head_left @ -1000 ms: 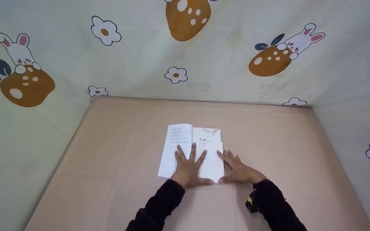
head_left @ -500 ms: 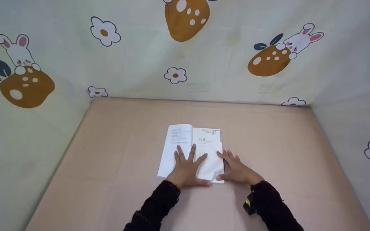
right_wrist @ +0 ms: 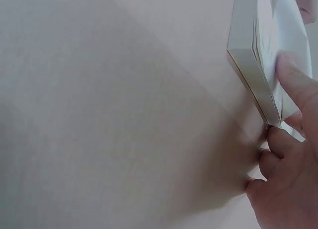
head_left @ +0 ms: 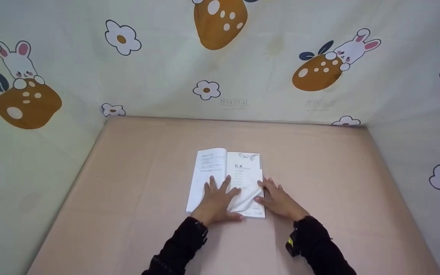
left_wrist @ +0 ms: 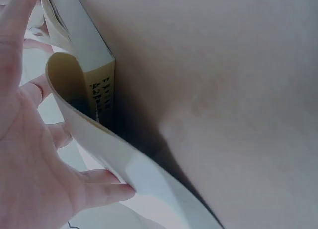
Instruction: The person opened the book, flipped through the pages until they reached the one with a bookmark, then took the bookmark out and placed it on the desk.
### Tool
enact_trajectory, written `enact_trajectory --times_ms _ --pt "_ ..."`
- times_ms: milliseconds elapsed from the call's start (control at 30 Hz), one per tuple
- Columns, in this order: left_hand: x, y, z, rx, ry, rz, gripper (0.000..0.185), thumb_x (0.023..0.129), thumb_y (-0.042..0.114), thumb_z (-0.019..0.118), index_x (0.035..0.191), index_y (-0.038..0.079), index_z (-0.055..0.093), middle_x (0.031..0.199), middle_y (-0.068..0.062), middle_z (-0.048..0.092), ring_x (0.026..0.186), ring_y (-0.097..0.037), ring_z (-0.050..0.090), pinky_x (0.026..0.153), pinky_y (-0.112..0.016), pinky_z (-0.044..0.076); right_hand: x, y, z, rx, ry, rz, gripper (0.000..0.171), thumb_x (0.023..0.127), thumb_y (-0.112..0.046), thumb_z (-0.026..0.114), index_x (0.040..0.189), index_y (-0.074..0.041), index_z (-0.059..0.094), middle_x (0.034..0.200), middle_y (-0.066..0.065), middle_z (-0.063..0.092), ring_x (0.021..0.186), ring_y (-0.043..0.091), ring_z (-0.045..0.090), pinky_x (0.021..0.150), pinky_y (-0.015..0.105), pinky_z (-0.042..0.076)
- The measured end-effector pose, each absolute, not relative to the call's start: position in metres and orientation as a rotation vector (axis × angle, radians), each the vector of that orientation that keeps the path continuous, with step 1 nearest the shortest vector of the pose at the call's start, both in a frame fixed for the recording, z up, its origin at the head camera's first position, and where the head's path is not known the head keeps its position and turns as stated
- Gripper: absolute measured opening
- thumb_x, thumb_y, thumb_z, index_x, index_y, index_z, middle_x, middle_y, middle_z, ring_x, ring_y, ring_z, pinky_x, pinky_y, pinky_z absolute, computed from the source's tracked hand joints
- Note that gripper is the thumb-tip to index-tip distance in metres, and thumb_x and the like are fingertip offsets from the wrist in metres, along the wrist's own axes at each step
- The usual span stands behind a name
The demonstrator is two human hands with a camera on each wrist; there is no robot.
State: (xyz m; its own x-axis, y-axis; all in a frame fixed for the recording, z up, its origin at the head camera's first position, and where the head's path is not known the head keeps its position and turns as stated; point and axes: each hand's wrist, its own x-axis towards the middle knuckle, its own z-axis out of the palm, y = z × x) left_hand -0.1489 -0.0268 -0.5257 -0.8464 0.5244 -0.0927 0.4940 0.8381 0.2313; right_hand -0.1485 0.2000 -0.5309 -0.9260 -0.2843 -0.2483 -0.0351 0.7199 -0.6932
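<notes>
From the head view, an open book (head_left: 225,183) lies on the table (head_left: 128,191), directly under both hands. The left hand (head_left: 216,200) presses flat, fingers spread, on the pages near the spine. A second ago the page to its right lay flat; now that page (head_left: 245,200) is bowed upward, with the right hand (head_left: 279,200) pinching its near edge. A page turn looks under way.

In the left wrist view, the left hand (left_wrist: 35,159) rests open on the paper, the curled sheet (left_wrist: 104,154) arching just beside its fingers.

In the right wrist view, the right hand (right_wrist: 288,189) curls its fingers against the book (right_wrist: 258,60) at its corner, thumb over the top page.
</notes>
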Motion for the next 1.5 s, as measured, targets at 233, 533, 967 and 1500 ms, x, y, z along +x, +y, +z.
enact_trajectory --times_ms 233,533,967,1500 --pt "-0.148 -0.028 -0.521 0.779 2.895 0.237 0.062 0.080 0.060 0.058 0.133 0.028 0.052 0.147 -0.011 0.038 0.117 -0.043 0.041 0.088 -0.053 0.044 -0.149 0.200 -0.534 -0.216 2.566 -1.040 0.062 0.092 -0.043 0.053 0.139 -0.007 0.037 0.153 0.018 0.020 0.143 0.034 0.007 0.116 0.050 0.000" --pt "-0.144 -0.026 -0.526 0.819 3.071 0.331 0.041 0.089 0.041 0.057 0.119 0.013 0.058 0.133 -0.014 0.054 0.093 -0.039 0.059 0.066 -0.038 0.049 -0.149 0.201 -0.537 -0.261 2.559 -1.045 0.099 0.084 -0.046 0.064 0.150 -0.007 0.002 0.155 0.019 0.010 0.143 0.034 0.006 0.115 0.051 -0.001" --pt "-0.141 -0.029 -0.519 0.538 2.970 0.439 0.053 0.090 0.010 0.056 0.141 0.009 0.040 0.149 -0.016 0.032 0.082 -0.033 0.054 0.056 -0.031 0.047 -0.151 0.205 -0.532 -0.350 2.530 -0.973 0.086 0.082 -0.041 0.068 0.149 -0.013 0.022 0.155 0.018 0.010 0.143 0.035 0.000 0.115 0.054 -0.001" --pt "-0.132 -0.041 -0.526 0.268 3.132 0.209 0.040 0.090 0.009 0.054 0.120 -0.018 0.052 0.121 -0.033 0.055 0.094 -0.040 0.062 0.065 -0.042 0.056 -0.150 0.206 -0.535 -0.320 2.508 -1.005 0.087 0.080 -0.041 0.069 0.148 -0.012 0.023 0.155 0.019 0.011 0.144 0.034 -0.001 0.115 0.051 -0.002"
